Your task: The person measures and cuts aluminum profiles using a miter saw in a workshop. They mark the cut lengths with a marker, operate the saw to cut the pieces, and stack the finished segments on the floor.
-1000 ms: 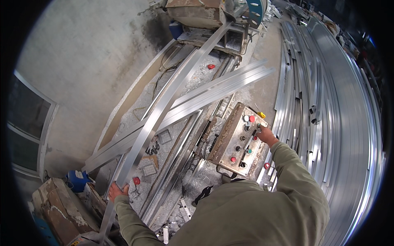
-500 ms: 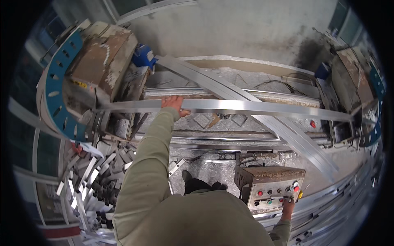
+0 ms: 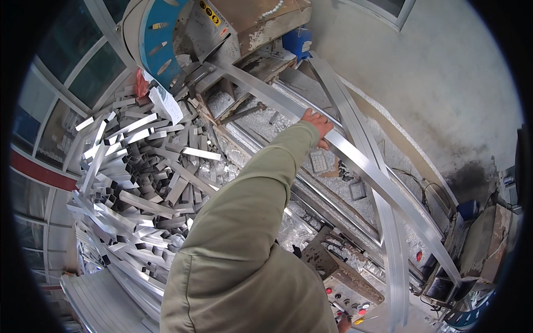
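Observation:
My left hand (image 3: 317, 126) is closed over a long silver aluminium bar (image 3: 363, 161), fingers across its top. The bar spans the machine from a saw head with a blue slotted guard (image 3: 149, 41) at the upper left to a second machine head (image 3: 488, 244) at the lower right. Beneath it, other long aluminium profiles (image 3: 391, 250) cross at an angle. Low in the picture, my right hand (image 3: 344, 323) is at the control box (image 3: 355, 294) with its red and black knobs. My left arm and the lower edge hide most of that hand, so its fingers cannot be read.
A large heap of short aluminium offcuts (image 3: 150, 194) covers the floor at left. Metal shavings and scraps lie in the machine bed, with rails (image 3: 311, 194) along it. A blue container (image 3: 297, 43) stands beside the upper saw head. A grey wall (image 3: 444, 94) closes the far side.
My view has swung left toward the saw head and the offcut heap. My left hand keeps its hold on the bar, and my right hand stays by the control box, now mostly out of sight.

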A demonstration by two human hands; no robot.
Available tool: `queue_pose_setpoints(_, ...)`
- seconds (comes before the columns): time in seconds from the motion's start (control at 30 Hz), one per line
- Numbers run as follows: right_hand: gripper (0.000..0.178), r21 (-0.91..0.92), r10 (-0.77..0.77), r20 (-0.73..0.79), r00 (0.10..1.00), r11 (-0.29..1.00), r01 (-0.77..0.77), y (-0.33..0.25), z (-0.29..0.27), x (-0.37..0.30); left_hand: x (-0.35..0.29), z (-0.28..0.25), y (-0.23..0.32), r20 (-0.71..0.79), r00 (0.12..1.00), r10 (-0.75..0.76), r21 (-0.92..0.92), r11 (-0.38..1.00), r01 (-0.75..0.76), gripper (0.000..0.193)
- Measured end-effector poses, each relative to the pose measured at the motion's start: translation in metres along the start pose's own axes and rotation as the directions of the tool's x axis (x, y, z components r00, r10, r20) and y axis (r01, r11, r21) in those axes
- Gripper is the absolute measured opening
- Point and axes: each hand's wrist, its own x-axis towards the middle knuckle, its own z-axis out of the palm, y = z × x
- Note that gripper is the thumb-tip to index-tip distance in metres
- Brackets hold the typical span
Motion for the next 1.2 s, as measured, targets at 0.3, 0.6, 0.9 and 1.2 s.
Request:
queue_pose_setpoints(0.3,0.049,-0.009,-0.002,-0.009,1.0,1.0,0.002,-0.006,0.002,-0.009,-0.004,0.001,-0.002,-0.038,0.999,0.002,-0.004,1.0,-0.003,0.084)
queue_pose_setpoints(0.6,0.048,-0.006,-0.006,-0.019,1.0,1.0,0.006,-0.008,0.007,-0.019,-0.004,0.006,-0.002,-0.067,0.998,-0.003,-0.002,1.0,0.003,0.083)
queue_pose_setpoints(0.9,0.047,0.016,-0.004,-0.045,0.999,1.0,0.004,-0.002,0.021,-0.043,-0.002,0.007,-0.002,-0.047,0.999,-0.012,-0.002,1.0,0.012,0.083)
queue_pose_setpoints(1.2,0.047,0.056,-0.119,-0.147,0.982,0.99,0.128,0.011,0.046,-0.073,-0.002,0.005,-0.003,-0.046,0.999,0.0,-0.021,1.0,-0.001,0.084)
